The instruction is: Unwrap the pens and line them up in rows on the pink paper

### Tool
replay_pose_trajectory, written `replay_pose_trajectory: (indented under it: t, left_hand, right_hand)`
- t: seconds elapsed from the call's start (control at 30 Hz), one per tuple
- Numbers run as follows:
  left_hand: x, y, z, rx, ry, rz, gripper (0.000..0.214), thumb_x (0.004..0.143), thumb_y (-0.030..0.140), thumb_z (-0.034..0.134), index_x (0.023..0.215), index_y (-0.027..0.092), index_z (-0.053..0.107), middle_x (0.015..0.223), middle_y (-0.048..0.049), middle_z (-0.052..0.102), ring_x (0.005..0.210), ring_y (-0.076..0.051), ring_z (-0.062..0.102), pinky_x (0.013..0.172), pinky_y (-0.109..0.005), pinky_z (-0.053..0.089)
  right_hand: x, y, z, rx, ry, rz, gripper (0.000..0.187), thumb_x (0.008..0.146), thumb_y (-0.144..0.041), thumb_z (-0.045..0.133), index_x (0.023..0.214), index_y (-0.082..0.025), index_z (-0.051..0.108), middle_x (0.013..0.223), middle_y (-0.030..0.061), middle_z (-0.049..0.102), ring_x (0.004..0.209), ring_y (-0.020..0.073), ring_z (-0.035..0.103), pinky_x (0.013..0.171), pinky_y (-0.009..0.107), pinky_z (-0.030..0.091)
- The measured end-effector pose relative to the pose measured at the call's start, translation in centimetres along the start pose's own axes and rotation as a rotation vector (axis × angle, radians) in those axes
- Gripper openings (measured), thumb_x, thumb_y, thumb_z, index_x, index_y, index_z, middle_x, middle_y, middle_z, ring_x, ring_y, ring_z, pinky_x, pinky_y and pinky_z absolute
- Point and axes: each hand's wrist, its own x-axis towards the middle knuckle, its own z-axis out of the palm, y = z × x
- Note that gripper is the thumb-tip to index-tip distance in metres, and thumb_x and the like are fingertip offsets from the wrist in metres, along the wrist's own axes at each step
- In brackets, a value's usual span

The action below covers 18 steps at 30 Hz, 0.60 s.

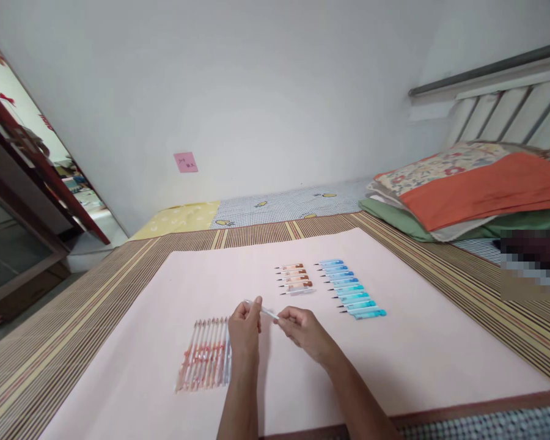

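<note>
My left hand (244, 321) pinches one end of a slim white pen (269, 313) above the pink sheet (142, 342). At its other end, the fingertips of my right hand (302, 330) are closed on it. Left of my left hand lies a row of slender clear pens (204, 354) with red and pink markings, partly hidden by that hand. Beyond the hands sits a short column of brown-ended pieces (296, 278) with dark pointed tips; the nearest is pale. A longer column of blue and turquoise pieces (351, 290), also dark-tipped, lies to the right.
A striped mat (96, 287) surrounds the sheet. Folded bedding with an orange panel (490, 189) is stacked at the right, near a white slatted headboard (513, 116). A pink note (186, 162) is on the wall behind. At far left is a doorway (68, 165).
</note>
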Motion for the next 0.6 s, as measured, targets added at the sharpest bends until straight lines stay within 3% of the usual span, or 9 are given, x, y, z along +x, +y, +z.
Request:
replay_pose_trajectory:
  t: [0.2, 0.6]
  left_hand:
    - [0.1, 0.3, -0.4, -0.12, 0.033, -0.079, 0.05, 0.071, 0.053, 0.081, 0.057, 0.021, 0.045, 0.045, 0.0079, 0.048, 0.041, -0.007, 0.037, 0.043, -0.02, 0.028]
    - [0.9, 0.0, -0.6, -0.236, 0.144, -0.152, 0.049, 0.055, 0.051, 0.089, 0.06, 0.019, 0.052, 0.049, 0.0027, 0.06, 0.039, -0.009, 0.051, 0.039, -0.02, 0.031]
  right_hand:
    - [-0.1, 0.4, -0.7, 0.044, -0.033, 0.017, 0.036, 0.084, -0.054, 0.07, 0.082, -0.019, 0.062, 0.068, -0.0025, 0.059, 0.052, 0.0073, 0.037, 0.048, 0.023, 0.023]
    - [0.1, 1.0, -1.5, 0.041, 0.025, 0.02, 0.034, 0.079, -0.051, 0.076, 0.082, -0.019, 0.066, 0.063, -0.0036, 0.056, 0.052, 0.0071, 0.036, 0.048, 0.023, 0.023]
